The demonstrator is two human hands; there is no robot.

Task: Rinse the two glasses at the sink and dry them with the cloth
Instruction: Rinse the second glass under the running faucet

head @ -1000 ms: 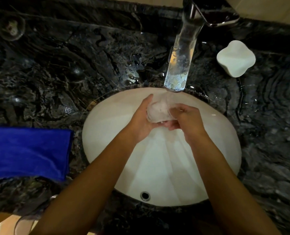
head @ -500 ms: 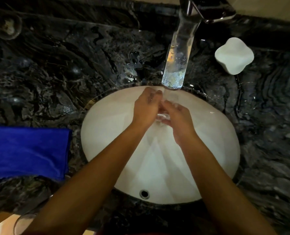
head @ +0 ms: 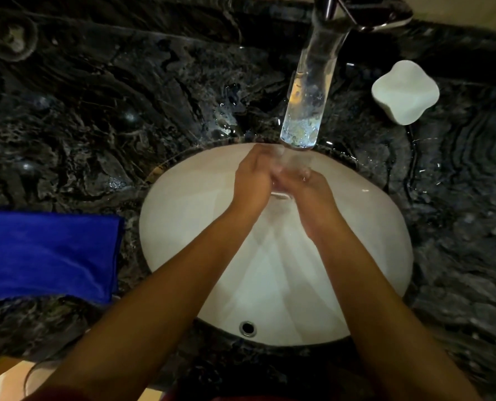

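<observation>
- The left hand (head: 254, 180) and the right hand (head: 304, 188) are meeting over the far part of the white sink (head: 183, 227), pressed close side by side.
- Between them they are holding a clear glass (head: 283, 180); its rim is showing as a pale curved edge just below the joined fingers, and the rest of it is mostly hidden or see-through.
- The left hand is wrapping its fingers round the left side of the glass, and the right hand is curling round the right side, so both are clamped on it.
- Directly beyond the fingertips the tap (head: 310, 91) is reaching out from the back of the surface (head: 125, 111), and its spout end is sitting just above the hands, with a faint stream seeming to fall onto the glass.
- Well to the left of the left hand, the blue cloth (head: 47, 256) is lying folded flat on the dark marbled surface, beside the sink rim.
- Beyond and to the right of the right hand, a white four-lobed dish (head: 404, 92) is standing on the surface near the tap.
- Near the left forearm, at the bottom left edge, a second clear glass (head: 38, 380) is faintly showing; whether it is upright cannot be told.
- Below both wrists, the round overflow hole (head: 247, 327) is sitting in the near wall of the sink.
</observation>
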